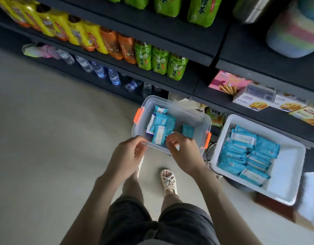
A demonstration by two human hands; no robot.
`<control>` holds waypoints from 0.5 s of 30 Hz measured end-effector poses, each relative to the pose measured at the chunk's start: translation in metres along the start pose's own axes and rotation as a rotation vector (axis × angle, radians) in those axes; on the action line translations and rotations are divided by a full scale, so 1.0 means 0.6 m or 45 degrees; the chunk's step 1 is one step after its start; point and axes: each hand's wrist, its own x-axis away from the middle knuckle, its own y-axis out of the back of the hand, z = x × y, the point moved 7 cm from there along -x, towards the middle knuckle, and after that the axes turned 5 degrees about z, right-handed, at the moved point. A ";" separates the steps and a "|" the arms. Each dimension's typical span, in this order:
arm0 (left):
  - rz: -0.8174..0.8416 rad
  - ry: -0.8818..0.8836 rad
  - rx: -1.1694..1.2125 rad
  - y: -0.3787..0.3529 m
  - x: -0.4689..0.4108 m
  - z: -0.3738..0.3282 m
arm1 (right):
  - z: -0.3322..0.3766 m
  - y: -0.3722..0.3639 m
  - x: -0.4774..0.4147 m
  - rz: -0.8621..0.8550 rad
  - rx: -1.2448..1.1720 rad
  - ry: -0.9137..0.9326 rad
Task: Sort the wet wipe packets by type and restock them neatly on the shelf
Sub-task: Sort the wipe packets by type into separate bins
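Note:
A clear plastic bin (197, 119) with orange latches holds several loose blue and white wet wipe packets (160, 123). To its right, a white tray (287, 167) carries more blue wet wipe packets (248, 152) stacked in rows. My left hand (128, 156) hovers at the bin's near rim with fingers curled; whether it grips the rim is unclear. My right hand (183, 151) is over the bin's near edge, fingers closed around what looks like a small blue-white packet (177, 147), mostly hidden.
Dark shelves (188, 55) run across the top with yellow, orange and green drink bottles, water bottles lower down, and biscuit boxes (255, 101) at the right. The tray rests on a stool (210, 154). My sandalled foot (168, 181) stands on the pale floor.

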 end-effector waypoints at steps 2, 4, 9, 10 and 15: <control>0.122 -0.002 -0.011 -0.006 -0.053 0.043 | -0.011 -0.028 -0.041 -0.024 -0.023 -0.093; 0.243 -0.009 -0.038 -0.019 -0.106 0.087 | -0.031 -0.053 -0.078 -0.067 -0.077 -0.207; 0.466 -0.020 -0.115 -0.080 -0.222 0.169 | -0.112 -0.107 -0.151 -0.172 -0.182 -0.445; 0.504 -0.019 -0.113 -0.099 -0.242 0.182 | -0.132 -0.119 -0.165 -0.184 -0.196 -0.487; 0.624 0.040 -0.131 -0.220 -0.327 0.265 | -0.251 -0.192 -0.236 -0.238 -0.284 -0.672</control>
